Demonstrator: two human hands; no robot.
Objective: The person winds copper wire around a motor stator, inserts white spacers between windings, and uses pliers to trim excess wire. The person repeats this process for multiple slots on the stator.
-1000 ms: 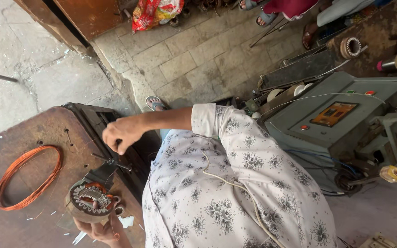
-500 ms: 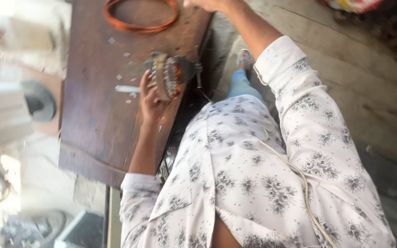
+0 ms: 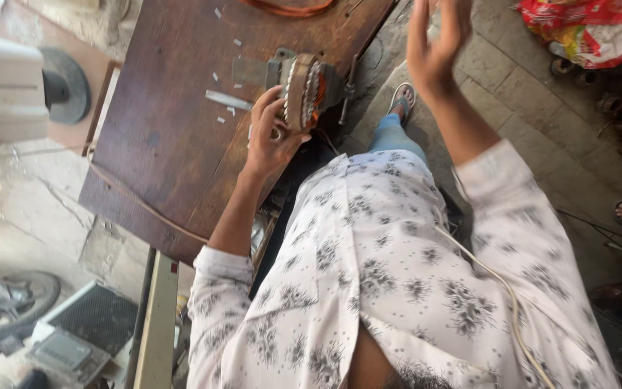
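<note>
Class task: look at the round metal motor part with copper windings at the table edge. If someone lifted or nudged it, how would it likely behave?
The motor part looks like stacked metal, so probably stiff and heavy for its size. It stands on edge by the table rim, so it might roll or tip; the left hand steadies it.

A coil of orange wire point(image 3: 286, 9) lies on the brown wooden table point(image 3: 174, 137) at twelve o'clock. A red patterned bag point(image 3: 584, 29) sits at two o'clock, a tyre point(image 3: 8, 299) at eight.

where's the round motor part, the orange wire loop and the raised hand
round motor part point(image 3: 302, 90), head view, on its toothed rim
orange wire loop point(image 3: 287, 9), head view, on its lower curve
right hand point(image 3: 435, 45), head view, on the palm
</note>
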